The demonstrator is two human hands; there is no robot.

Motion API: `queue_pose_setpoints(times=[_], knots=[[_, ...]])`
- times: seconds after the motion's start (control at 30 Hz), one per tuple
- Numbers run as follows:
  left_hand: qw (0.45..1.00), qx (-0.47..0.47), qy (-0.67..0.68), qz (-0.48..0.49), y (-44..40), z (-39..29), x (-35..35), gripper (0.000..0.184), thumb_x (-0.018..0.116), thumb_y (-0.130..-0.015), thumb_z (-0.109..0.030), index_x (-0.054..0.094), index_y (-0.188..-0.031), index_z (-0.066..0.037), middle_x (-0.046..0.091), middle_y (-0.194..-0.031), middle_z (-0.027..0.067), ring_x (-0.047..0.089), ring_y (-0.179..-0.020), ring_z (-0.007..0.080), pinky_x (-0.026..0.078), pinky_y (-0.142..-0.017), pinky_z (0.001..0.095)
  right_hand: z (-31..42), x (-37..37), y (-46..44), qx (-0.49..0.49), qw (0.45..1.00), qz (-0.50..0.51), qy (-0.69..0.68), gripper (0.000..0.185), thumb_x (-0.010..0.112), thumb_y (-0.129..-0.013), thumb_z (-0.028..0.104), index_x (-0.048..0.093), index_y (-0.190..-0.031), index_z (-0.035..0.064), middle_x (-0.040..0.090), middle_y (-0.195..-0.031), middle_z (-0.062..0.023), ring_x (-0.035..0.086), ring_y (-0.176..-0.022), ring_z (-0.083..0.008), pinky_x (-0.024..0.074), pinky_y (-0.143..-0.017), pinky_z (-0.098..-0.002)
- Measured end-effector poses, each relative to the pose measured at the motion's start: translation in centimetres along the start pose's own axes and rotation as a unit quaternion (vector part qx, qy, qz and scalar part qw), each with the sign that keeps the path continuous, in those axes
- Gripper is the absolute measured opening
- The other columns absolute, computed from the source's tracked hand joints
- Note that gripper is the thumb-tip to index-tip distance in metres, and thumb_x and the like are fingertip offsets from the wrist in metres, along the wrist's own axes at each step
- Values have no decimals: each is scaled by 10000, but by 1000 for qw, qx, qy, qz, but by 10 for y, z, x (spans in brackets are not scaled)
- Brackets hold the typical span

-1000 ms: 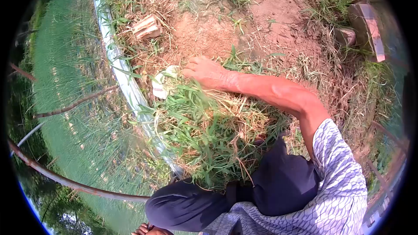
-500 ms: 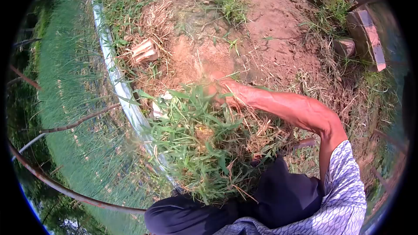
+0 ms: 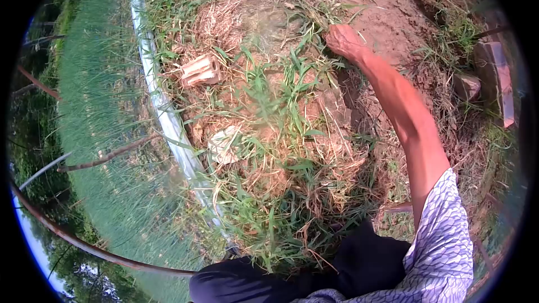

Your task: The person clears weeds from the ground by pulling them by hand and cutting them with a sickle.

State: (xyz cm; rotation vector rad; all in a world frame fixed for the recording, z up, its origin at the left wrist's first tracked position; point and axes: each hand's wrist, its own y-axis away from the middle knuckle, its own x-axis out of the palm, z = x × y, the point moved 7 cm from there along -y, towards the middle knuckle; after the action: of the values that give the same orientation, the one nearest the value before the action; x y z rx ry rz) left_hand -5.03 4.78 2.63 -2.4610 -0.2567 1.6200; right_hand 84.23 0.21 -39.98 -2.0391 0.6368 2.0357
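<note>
My right hand (image 3: pixel 343 42) reaches far forward at the upper middle of the head view, with the forearm stretched out from the lower right. Its fingers are curled closed around green grass (image 3: pixel 306 50), whose long blades hang out to the left of the fist and down over the soil. The fingertips themselves are hidden. Below the hand, uprooted grass and dry straw (image 3: pixel 275 182) lie in a loose heap in front of my dark-trousered knees (image 3: pixel 368 258). My left hand is out of the picture.
A broken brick-like block (image 3: pixel 201 70) and a pale flat piece (image 3: pixel 223 145) lie left of centre. Plastic sheeting (image 3: pixel 168 120) borders a green crop bed (image 3: pixel 106 134), crossed by curved poles (image 3: pixel 106 255). Bricks (image 3: pixel 497 81) stand at the right above reddish soil (image 3: pixel 382 17).
My right hand has moved forward and to the right, from the grass heap to the ground farther off. Grass blades now trail across the soil, and the heap looks lower and more spread out.
</note>
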Motion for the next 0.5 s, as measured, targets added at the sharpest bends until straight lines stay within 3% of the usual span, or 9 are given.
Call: queue_pose_setpoints(times=[0.03,0.1,0.13,0.2,0.23,0.27,0.33,0.43,0.5], knots=[[1000,-8,7,-10,-2,3,0,296,612,-845,-164,582,-1127,-81,566,-972,131,558,-846,273,544,-675,395,1,-14,9,41,986,-82,-139,314,520,-850,271,612,-738,-8,625,-715,-200,626,-675,-317,506,-620,-433],[991,-64,100,-67,-2,0,6,280,612,-844,-164,577,-1110,-82,556,-956,125,550,-832,269,536,-667,392,8,-26,43,201,887,15,-416,310,499,-843,252,607,-855,-38,576,-678,-233,609,-638,-334,479,-600,-446],[980,-95,150,-95,-1,-11,15,272,612,-844,-164,574,-1101,-83,551,-948,122,545,-825,266,532,-663,391,34,-84,75,160,865,-22,-475,376,477,-844,286,587,-970,-51,558,-669,-249,586,-629,-370,456,-598,-456],[956,-129,224,-140,-2,-31,35,257,612,-844,-165,568,-1084,-84,541,-933,116,537,-810,261,524,-655,388,75,-108,107,55,879,-7,-473,334,583,-786,165,585,-1101,52,584,-694,-222,584,-668,-406,464,-639,-480],[946,-140,250,-154,-4,-39,43,250,613,-844,-165,565,-1075,-84,536,-925,114,533,-803,259,520,-651,386,100,-137,121,-119,873,-121,-458,323,624,-734,73,599,-1055,95,604,-751,-213,592,-667,-408,477,-626,-485],[938,-145,269,-165,-5,-46,49,242,613,-844,-165,562,-1067,-85,531,-917,111,529,-796,257,516,-647,385,114,-132,116,-137,910,-2,-392,250,630,-742,71,612,-990,99,632,-937,-218,611,-783,-382,489,-696,-468],[923,-152,298,-189,-4,-55,58,228,613,-844,-166,556,-1049,-86,522,-901,105,521,-781,252,509,-639,382,113,-157,93,-174,899,-264,-304,217,632,-747,71,617,-963,92,610,-1028,-187,589,-928,-355,474,-785,-457],[906,-155,332,-210,-5,-61,66,207,613,-843,-166,548,-1023,-88,507,-878,97,509,-760,244,497,-627,378,106,-148,33,-130,902,-349,-220,191,628,-757,76,615,-947,72,593,-1044,-156,542,-1027,-351,441,-859,-452],[899,-154,350,-215,-7,-62,70,195,613,-843,-167,542,-1006,-89,497,-862,91,501,-745,240,489,-619,375,119,-129,4,-186,909,-242,-284,171,660,-742,112,605,-899,73,601,-910,-159,589,-904,-341,476,-775,-446]])
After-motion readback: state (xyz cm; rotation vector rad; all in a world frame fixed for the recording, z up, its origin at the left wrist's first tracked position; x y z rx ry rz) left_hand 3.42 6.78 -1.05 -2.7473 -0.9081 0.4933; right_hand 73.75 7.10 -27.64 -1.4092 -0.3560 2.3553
